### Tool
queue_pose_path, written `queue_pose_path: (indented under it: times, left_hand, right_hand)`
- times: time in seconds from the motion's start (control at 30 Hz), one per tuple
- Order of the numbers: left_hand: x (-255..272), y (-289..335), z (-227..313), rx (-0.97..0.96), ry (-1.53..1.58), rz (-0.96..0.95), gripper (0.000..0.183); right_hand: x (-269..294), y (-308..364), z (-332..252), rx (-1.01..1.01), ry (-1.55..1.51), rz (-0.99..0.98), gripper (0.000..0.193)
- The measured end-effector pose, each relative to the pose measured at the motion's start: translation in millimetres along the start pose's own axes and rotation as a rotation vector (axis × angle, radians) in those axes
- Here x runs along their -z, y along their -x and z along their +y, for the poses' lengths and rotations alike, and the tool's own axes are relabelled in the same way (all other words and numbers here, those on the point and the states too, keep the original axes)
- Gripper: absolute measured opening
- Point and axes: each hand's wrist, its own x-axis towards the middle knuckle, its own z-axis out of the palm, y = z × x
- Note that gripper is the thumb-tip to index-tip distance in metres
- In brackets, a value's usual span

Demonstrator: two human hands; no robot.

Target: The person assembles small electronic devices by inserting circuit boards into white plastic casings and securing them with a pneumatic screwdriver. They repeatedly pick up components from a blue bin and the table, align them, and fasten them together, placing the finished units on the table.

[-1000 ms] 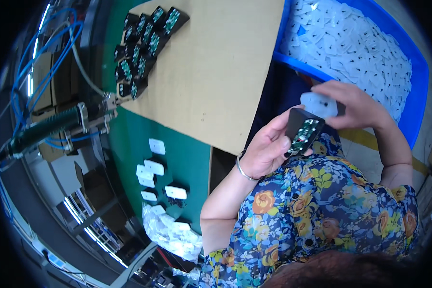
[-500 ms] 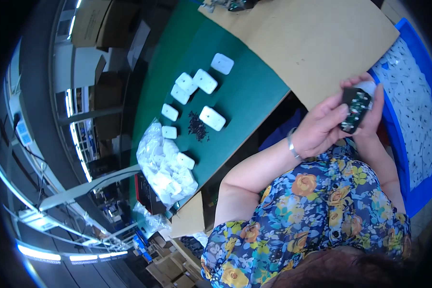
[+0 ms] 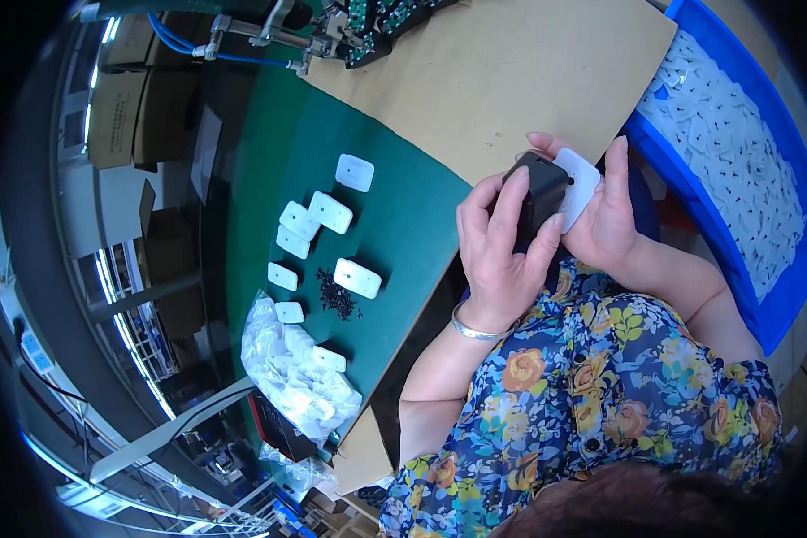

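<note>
My left hand (image 3: 498,251), with a silver bangle on its wrist, is wrapped around a black plastic housing (image 3: 542,193). A flat white cover (image 3: 580,184) with a dark hole lies against my right hand (image 3: 605,220), held beside the housing. The right thumb or a finger stands up past the cover, and its other fingers are partly hidden behind the two parts. The housing and cover are close together; whether they touch, I cannot tell. The green circuit board side is out of sight.
Several white covers (image 3: 330,212) and a heap of small dark screws (image 3: 336,296) lie on the green table (image 3: 412,206). Nearby are a bag of white parts (image 3: 296,368), a cardboard sheet (image 3: 511,72), a metal fixture with circuit boards (image 3: 332,40), and a blue tray (image 3: 776,332) full of small clear parts.
Both hands have moved left in view. The housing has been turned from its green circuit board side to its black shell, and the white cover now shows beside it.
</note>
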Motion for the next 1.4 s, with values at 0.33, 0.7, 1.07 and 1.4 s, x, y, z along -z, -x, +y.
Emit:
queue_pose_path:
  times: [0.33,0.7,1.07,1.4]
  left_hand:
    - [-9,2,4,-0.002,0.028,-0.08,0.058]
    - [18,-6,10,-0.042,-0.207,-0.199,0.07]
    - [49,14,-24,0.748,1.095,-0.105,0.066]
    - [56,6,-16,0.96,1.365,-0.007,0.055]
  right_hand:
    - [2,1,3,-0.05,0.115,-0.036,0.077]
    - [6,8,9,-0.107,0.237,-0.099,0.076]
    - [-140,-116,-60,0.598,1.292,-0.295,0.056]
    - [-221,-230,-72,0.259,1.098,-0.792,0.033]
